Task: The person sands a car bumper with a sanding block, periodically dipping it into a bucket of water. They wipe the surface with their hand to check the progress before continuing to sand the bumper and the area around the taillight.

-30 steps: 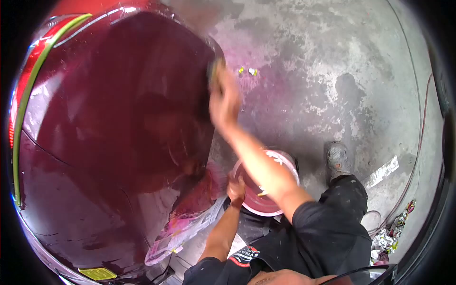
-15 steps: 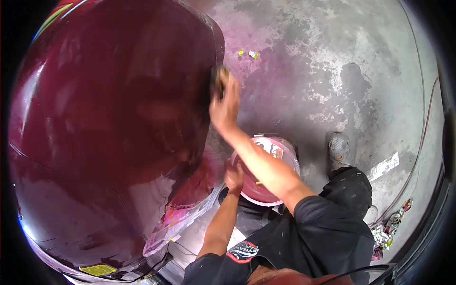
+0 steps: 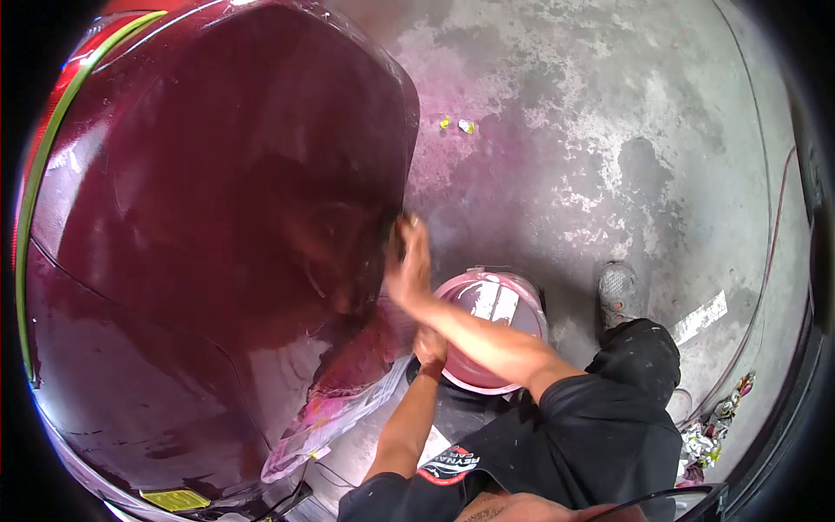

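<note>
Fingers (image 3: 414,231) of the blurred right hand (image 3: 408,268) clamp a dark pad (image 3: 397,238) at the edge of a glossy, curved maroon panel (image 3: 217,174), left hand (image 3: 430,346) beside a round pink bucket (image 3: 484,388), grip impossible to tell, mottled concrete (image 3: 539,200) open beyond.

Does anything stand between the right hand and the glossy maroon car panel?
Only the small, blurred dark pad in the right hand appears to lie between it and the glossy maroon car panel; nothing else visible does. The round pink bucket sits beneath the right forearm.
</note>
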